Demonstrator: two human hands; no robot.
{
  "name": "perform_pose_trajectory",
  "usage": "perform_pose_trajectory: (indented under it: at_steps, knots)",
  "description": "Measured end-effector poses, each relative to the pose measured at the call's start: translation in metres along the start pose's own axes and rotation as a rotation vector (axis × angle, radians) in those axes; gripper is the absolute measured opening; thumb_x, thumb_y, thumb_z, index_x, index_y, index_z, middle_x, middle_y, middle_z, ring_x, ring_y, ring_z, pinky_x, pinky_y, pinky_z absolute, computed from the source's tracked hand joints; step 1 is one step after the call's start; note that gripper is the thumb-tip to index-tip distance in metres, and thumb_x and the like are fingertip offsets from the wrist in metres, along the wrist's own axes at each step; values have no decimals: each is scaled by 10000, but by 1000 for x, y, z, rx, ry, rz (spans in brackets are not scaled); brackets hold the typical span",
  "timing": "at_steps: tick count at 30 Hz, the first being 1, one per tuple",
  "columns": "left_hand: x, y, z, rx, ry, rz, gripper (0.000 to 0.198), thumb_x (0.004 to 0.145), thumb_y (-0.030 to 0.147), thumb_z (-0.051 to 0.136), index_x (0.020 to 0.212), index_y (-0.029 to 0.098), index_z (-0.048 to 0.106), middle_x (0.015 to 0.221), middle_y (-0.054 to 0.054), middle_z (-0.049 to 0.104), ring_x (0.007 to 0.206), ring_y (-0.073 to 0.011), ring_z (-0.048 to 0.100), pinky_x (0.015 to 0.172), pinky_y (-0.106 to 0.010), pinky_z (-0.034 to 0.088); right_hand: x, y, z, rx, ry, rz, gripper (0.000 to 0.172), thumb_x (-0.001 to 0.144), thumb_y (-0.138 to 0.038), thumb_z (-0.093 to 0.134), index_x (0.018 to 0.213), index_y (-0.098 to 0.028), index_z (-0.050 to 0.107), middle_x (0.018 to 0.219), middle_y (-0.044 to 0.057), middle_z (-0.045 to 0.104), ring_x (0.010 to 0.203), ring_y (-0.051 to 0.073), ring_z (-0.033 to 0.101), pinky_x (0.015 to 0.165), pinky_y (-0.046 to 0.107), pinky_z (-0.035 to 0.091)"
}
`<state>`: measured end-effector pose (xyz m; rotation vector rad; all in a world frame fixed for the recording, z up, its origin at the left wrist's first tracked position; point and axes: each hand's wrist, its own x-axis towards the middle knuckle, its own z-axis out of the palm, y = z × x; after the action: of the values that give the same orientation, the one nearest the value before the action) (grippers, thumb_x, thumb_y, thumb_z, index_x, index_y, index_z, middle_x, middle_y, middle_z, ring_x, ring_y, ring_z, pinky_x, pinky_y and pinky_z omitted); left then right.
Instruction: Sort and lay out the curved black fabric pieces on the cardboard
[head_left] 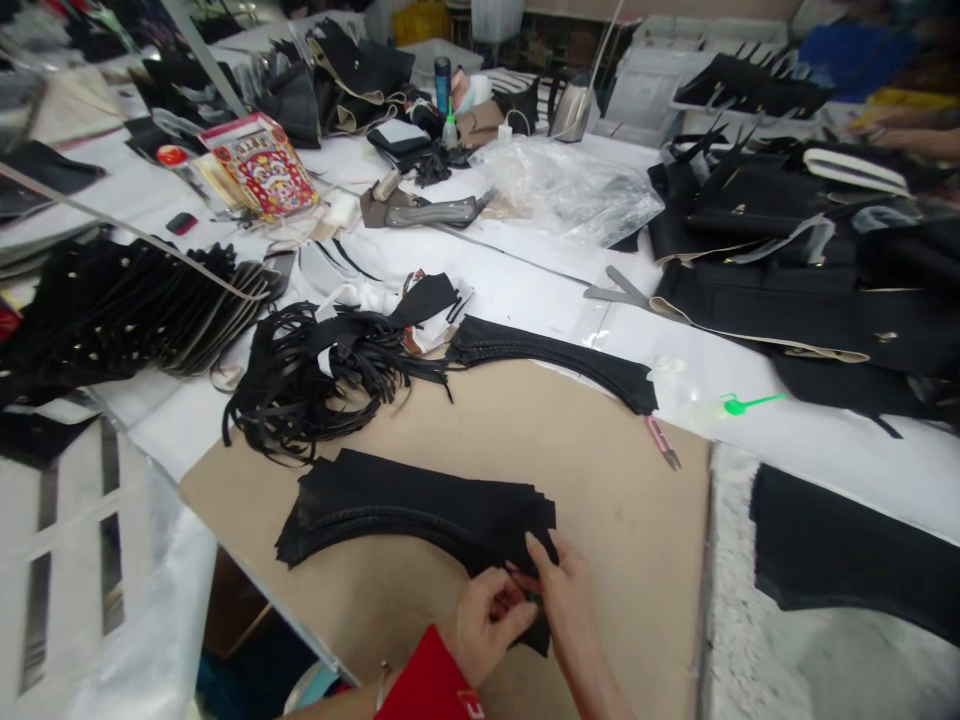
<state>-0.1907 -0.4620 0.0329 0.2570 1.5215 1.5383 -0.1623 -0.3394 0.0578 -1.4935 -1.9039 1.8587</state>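
I see a stack of curved black pieces (420, 515) lying on the brown cardboard sheet (600, 470), low and centre in my view. Both hands meet at its right end, at about 5 o'clock from the stack's middle. My left hand (486, 620) has its fingers curled in, pinching the edge of the pieces there; a red cuff (427, 685) sits at its wrist. My right hand (566, 595) lies just beside it, fingers bent down onto the same end of the stack, fingertips touching the black material; whether it truly grips I cannot tell.

At 12 o'clock from the stack, a second curved bundle (547, 355) rests along the cardboard's far edge. At 10 o'clock lies a tangle of thin black strips (315, 380). At 2 o'clock, small pink-handled snips (662, 442) lie on the cardboard, and beyond them a green plastic piece (746, 404) on the white table (825, 440). At 3 o'clock a large black panel (847, 560) lies well apart. Far off at 11 o'clock stands a colourful printed box (262, 165).
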Motion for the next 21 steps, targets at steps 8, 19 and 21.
perform_pose_trajectory:
  at_steps: [8, 19, 21]
  knots:
    - [24, 26, -67, -1212, 225, -262, 337, 868, 453, 577, 956, 132, 627, 941, -93, 706, 870, -164, 678, 853, -295, 516, -31, -41, 4, -130, -110, -188, 456, 776, -579, 604, 1006, -188, 653, 989, 61, 699, 893, 231, 616, 796, 295, 514]
    - [47, 49, -158, -1198, 648, -118, 133, 879, 64, 519, 881, 126, 637, 837, -59, 732, 766, -163, 711, 749, -301, 601, 27, -29, -89, 1, 103, -78, 561, 645, -579, 725, 1035, -179, 670, 1018, 56, 707, 948, 278, 639, 967, 429, 488]
    - [67, 59, -155, -1118, 590, -92, 138, 861, 55, 543, 913, 128, 648, 879, -62, 733, 812, -173, 711, 777, -310, 600, 42, -31, -103, -3, 134, -138, 540, 661, -562, 720, 1034, -175, 673, 1009, 51, 708, 948, 269, 634, 986, 430, 470]
